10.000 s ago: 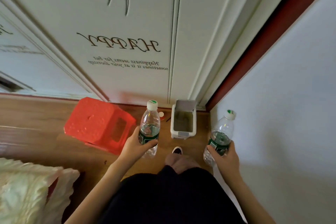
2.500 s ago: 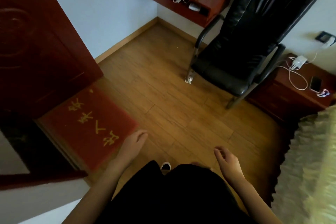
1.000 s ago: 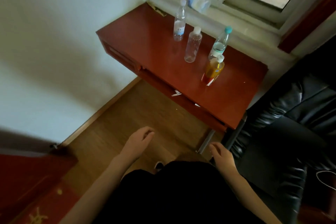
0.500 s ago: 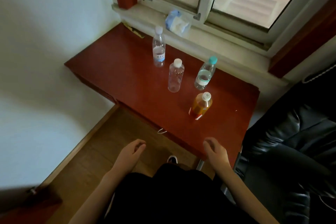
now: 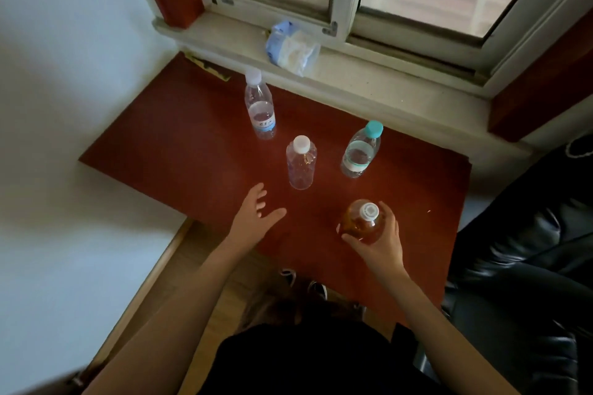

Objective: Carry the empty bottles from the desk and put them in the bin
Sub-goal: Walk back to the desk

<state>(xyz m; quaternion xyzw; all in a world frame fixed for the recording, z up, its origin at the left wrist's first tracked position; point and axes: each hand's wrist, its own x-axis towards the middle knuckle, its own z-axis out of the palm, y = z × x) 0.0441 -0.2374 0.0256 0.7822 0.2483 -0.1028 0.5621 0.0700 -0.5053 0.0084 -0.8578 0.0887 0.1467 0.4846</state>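
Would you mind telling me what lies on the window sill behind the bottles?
A crumpled blue-and-white plastic packet lies on the window sill; its contents cannot be made out.

The right hand point(image 5: 378, 244) hides the near side and base of the amber bottle point(image 5: 356, 223). Print on the blue-labelled bottle point(image 5: 261, 112) is too small to read, and the black chair point(image 5: 529, 250) runs off the right edge.

right hand point(image 5: 378, 240) now grips amber bottle point(image 5: 361, 221) — left hand point(image 5: 256, 218) raised.
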